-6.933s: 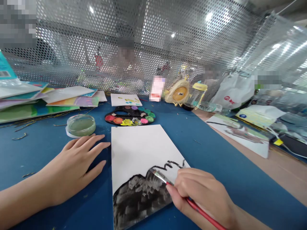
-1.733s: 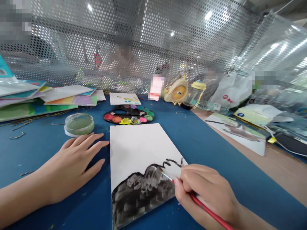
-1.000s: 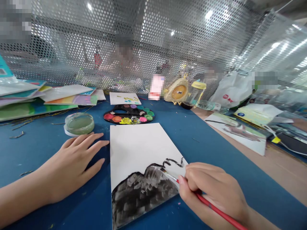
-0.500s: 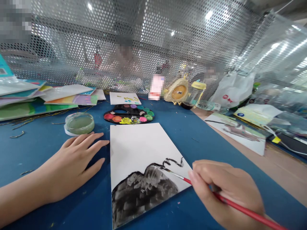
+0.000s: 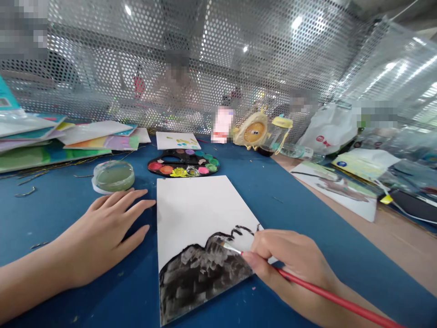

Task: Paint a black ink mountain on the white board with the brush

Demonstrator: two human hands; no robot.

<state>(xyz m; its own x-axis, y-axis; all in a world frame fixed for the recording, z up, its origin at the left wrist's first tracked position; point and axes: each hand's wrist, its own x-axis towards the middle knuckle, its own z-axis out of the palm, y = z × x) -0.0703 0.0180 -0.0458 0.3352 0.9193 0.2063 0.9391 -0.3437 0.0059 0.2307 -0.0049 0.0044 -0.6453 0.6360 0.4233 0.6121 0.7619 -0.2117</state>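
Note:
A white sheet of paper [image 5: 194,214] lies on the blue table mat [image 5: 68,214] in front of me, its near part painted black. My right hand [image 5: 290,264] is closed on a red-handled paintbrush [image 5: 317,294], whose bristle tip touches the black paint near the sheet's right edge. My left hand [image 5: 99,237] rests flat on the mat just left of the sheet, fingers spread and holding nothing.
Beyond the sheet sit a black paint palette [image 5: 184,167] with coloured wells and a round dish of greenish water [image 5: 114,176]. Stacked coloured papers [image 5: 51,141] lie far left. A painted sheet [image 5: 337,189], bags and bottles crowd the right. A perforated metal screen [image 5: 218,59] closes the back.
My right hand has come back left onto the sheet's right edge, and the brush tip has returned to the black area. My left hand has stayed still.

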